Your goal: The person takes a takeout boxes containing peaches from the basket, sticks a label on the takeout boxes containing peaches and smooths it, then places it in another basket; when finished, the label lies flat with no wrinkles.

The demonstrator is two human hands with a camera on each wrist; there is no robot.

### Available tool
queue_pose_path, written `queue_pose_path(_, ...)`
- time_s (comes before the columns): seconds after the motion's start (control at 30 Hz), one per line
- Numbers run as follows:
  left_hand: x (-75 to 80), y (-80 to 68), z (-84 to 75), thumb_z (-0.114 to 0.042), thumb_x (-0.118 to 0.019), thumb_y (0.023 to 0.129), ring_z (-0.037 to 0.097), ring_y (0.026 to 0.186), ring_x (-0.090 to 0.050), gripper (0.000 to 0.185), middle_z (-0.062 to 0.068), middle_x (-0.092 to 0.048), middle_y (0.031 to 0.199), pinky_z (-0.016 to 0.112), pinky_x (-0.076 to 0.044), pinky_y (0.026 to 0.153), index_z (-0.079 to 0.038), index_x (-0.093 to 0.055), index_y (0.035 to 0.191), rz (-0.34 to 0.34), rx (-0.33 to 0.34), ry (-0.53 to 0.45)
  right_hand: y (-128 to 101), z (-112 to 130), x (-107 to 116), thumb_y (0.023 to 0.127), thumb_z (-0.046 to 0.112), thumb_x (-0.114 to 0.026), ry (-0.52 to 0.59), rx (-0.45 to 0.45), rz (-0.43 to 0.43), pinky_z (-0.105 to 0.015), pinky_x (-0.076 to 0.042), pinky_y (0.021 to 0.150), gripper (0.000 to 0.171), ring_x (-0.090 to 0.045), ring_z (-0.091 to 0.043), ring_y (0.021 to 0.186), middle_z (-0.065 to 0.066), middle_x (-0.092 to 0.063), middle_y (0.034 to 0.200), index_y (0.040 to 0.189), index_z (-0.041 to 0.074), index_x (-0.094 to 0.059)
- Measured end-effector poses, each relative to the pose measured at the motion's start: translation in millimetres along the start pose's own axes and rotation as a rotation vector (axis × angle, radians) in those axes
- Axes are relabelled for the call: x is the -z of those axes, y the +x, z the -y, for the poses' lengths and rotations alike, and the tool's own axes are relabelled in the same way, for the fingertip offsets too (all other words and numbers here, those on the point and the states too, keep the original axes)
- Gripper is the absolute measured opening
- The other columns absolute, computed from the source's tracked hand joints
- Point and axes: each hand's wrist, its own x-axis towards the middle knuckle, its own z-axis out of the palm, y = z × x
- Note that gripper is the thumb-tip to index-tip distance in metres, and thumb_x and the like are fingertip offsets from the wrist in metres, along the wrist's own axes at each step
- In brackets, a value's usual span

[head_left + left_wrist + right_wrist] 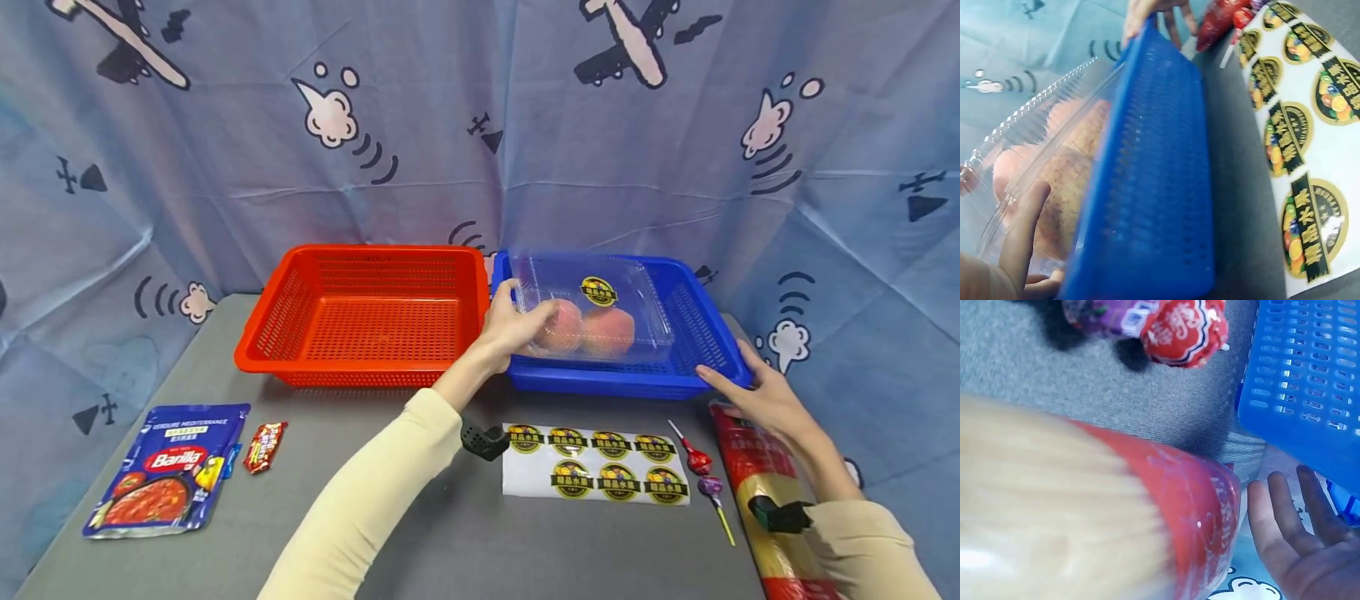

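Note:
My left hand [513, 323] grips the left end of a clear plastic fruit box [651, 321] with a round black-and-gold sticker on its lid. Two peaches [609, 330] show inside; the left wrist view has the thumb against the box's side in front of the peaches [1063, 194]. The box lies tilted over the blue basket [600, 385], overlapping its front rim. At that basket's front right corner, my right hand [772, 400] holds the rim, thumb on the front side and fingers round the outer side. The right wrist view shows its fingers [1285, 519] spread below the rim.
A red basket [363, 377] stands left of the blue one. In front lie a sticker sheet [540, 479], a red lollipop [699, 462], a purple lollipop [709, 486] and a long noodle pack [772, 500]. Farther left are a Barilla pouch [168, 467] and a red snack packet [265, 447].

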Motion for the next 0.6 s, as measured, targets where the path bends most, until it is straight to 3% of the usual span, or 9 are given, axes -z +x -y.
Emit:
queue_pose_path(0.1, -9.3, 0.7, 4.6, -0.029, -0.068, 0.093, 0.030, 0.126, -0.058, 0.077, 0.018, -0.050, 0.149, 0.044, -0.055, 0.105, -0.010, -0.030, 0.157, -0.038, -0.022, 0.115, 0, 0, 0, 0.106, 0.044, -0.050, -0.001, 0.000, 0.000, -0.047, -0.064, 0.079, 0.093, -0.047, -0.065, 0.129, -0.052, -0.027, 0.149, 0.162, 0.010, 0.015)
queue_pose_path(0.2, -15.9, 1.3, 7.2, -0.030, -0.065, 0.095, 0.032, 0.141, -0.049, 0.083, 0.021, -0.046, 0.156, 0.045, -0.042, 0.120, -0.004, -0.022, 0.161, -0.050, -0.001, 0.201, -2, 0, 0, 0.106, 0.045, -0.051, -0.006, -0.005, -0.001, -0.048, -0.064, 0.079, 0.094, -0.047, -0.065, 0.129, -0.051, -0.027, 0.150, 0.162, 0.010, 0.016)
queue_pose_path(0.4, -18.8, 0.8, 8.4, -0.037, -0.059, 0.099, 0.030, 0.141, -0.050, 0.098, 0.020, -0.040, 0.162, 0.043, -0.042, 0.119, -0.001, 0.004, 0.163, 0.016, 0.066, 0.348, -2, 0, -1, 0.105, 0.047, -0.051, -0.016, -0.013, 0.006, -0.052, -0.063, 0.081, 0.096, -0.046, -0.066, 0.129, -0.052, -0.026, 0.150, 0.162, 0.012, 0.018)
queue_pose_path(0.5, -16.5, -0.4, 7.4, -0.037, -0.059, 0.099, 0.031, 0.141, -0.049, 0.099, 0.021, -0.038, 0.163, 0.043, -0.041, 0.120, 0.000, 0.007, 0.163, 0.062, 0.052, 0.395, -2, 1, -1, 0.105, 0.047, -0.051, -0.002, -0.016, 0.005, -0.051, -0.063, 0.081, 0.096, -0.045, -0.066, 0.129, -0.051, -0.026, 0.151, 0.162, 0.012, 0.018)
queue_pose_path(0.6, -13.7, -0.9, 7.2, -0.033, -0.059, 0.099, 0.030, 0.153, -0.035, 0.095, 0.019, -0.029, 0.167, 0.043, -0.030, 0.127, 0.003, 0.002, 0.162, 0.101, 0.026, 0.412, -2, 2, -1, 0.105, 0.047, -0.052, 0.020, -0.012, 0.002, -0.050, -0.063, 0.080, 0.096, -0.044, -0.066, 0.130, -0.050, -0.025, 0.152, 0.162, 0.013, 0.018)
